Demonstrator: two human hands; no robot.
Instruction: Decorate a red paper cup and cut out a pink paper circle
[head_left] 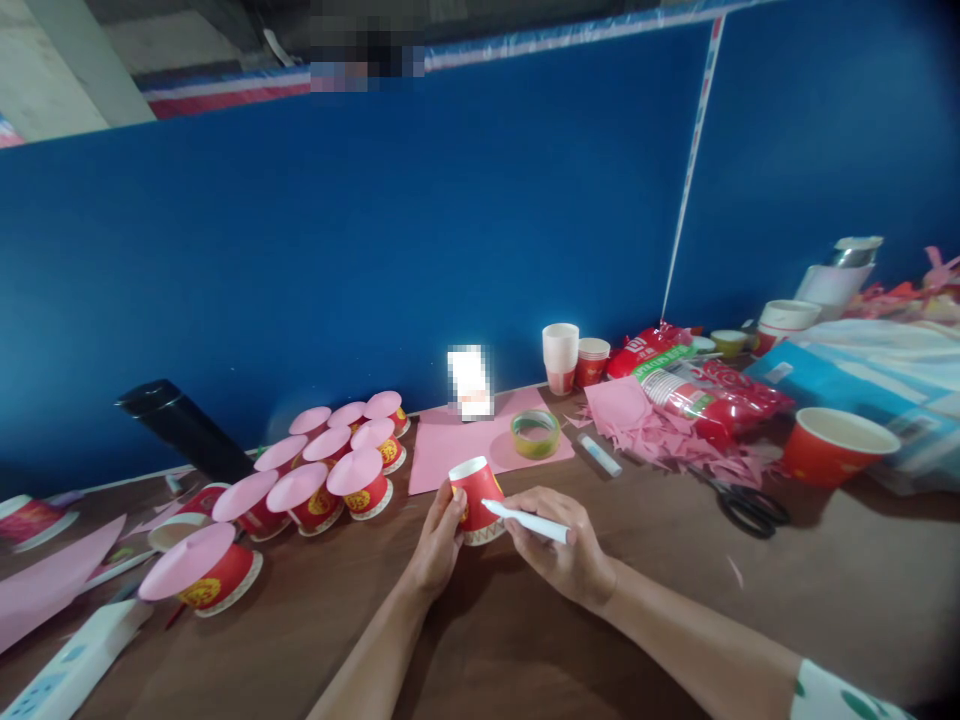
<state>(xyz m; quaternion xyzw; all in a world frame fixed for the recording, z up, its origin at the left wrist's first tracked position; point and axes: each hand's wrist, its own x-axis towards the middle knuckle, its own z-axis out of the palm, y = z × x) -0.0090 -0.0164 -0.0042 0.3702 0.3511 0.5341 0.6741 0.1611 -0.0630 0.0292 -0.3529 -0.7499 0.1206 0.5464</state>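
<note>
A red paper cup (478,487) stands upside down, its wide rim toward the table and marked with a zigzag line. My left hand (437,545) is closed around the cup's left side. In my right hand (566,550) is a white marker (536,524), held like a pen, its tip at or very near the cup's red wall. Left of my hands, several upturned red cups carry pink paper cones, one of them a pink-topped cup (358,480). Behind the cup lie a pink paper sheet (442,450) and a roll of tape (534,434).
Black scissors (750,508), a glue stick (600,455), pink scraps (697,440) and a red bag of cups (720,400) lie to the right. An orange-red cup (817,460) stands beyond them. At left are a black bottle (184,430) and a white power strip (82,660). A blue partition (375,250) rises behind.
</note>
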